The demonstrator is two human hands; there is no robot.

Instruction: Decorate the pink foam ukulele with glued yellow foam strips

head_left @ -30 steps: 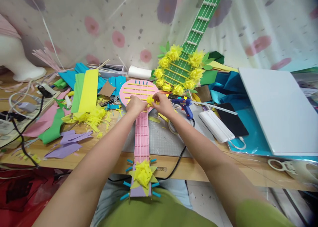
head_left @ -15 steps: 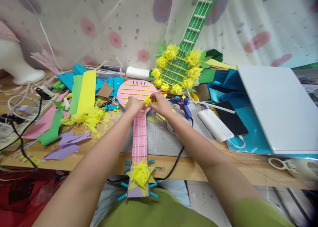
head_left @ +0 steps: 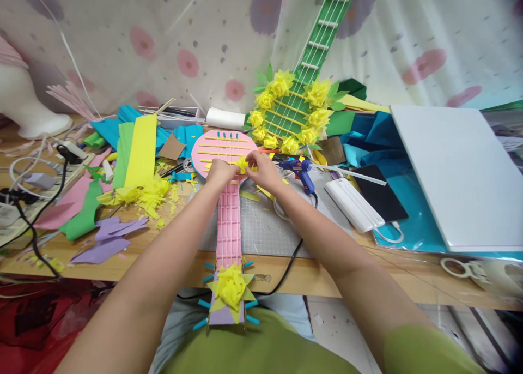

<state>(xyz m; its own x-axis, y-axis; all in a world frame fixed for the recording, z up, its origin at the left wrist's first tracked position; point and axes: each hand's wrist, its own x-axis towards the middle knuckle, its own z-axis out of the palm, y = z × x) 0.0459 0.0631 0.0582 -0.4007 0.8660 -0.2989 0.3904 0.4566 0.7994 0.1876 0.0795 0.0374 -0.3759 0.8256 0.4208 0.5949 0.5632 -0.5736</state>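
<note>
A pink paper model of a stringed instrument lies with its round body away from me and its neck toward me. Its head carries a yellow paper flower and blue pegs. Over the lower part of the round body, my left hand and my right hand meet at a small yellow crepe-paper flower. Both hands have their fingers closed on it in a pinch. My fingers partly hide the flower, so I cannot tell whether it touches the pink body.
Behind stands a green model instrument ringed with yellow flowers. A blue glue gun and a white power bank lie to the right, near a large white board. Yellow paper scraps and a power strip are at left.
The view has shifted very slightly. Both hands stay at the small yellow flower with almost no visible movement.
</note>
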